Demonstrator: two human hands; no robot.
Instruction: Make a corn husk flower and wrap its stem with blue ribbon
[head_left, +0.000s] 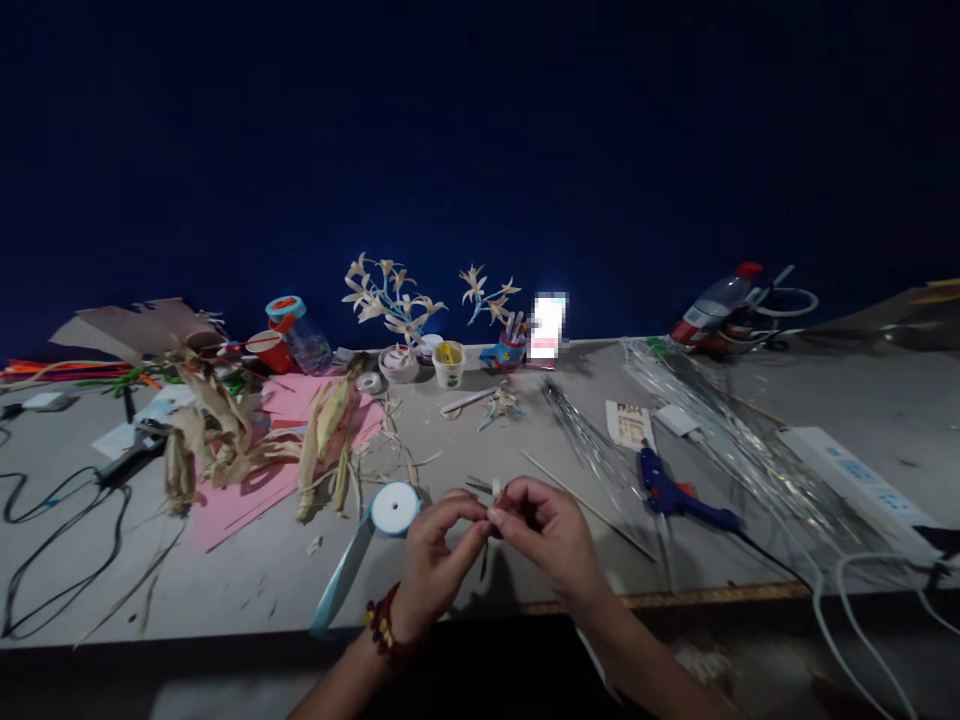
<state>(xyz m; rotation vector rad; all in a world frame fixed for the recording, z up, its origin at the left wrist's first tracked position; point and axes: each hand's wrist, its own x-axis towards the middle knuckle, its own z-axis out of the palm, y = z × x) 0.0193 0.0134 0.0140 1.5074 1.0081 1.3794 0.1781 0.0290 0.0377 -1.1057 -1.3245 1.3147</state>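
Note:
My left hand (448, 545), with a beaded bracelet on its wrist, and my right hand (546, 535) meet near the table's front edge. The fingers of both are pinched together around something small, mostly hidden; a pale tip shows above the fingertips. Thin dark tips, perhaps of scissors, show just behind the fingers. Left of my left hand lies a roll of light blue ribbon (395, 508), its loose end hanging over the edge. A thin wooden stick (592, 506) lies to the right of my right hand.
Dried husks (217, 430) and pink paper (244, 505) lie at the left. Husk flowers (390, 297) stand in a cup behind, near a lit phone (547, 328). At the right are a blue glue gun (686, 497), wires (592, 440), a power strip (862, 490) and a bottle (712, 308).

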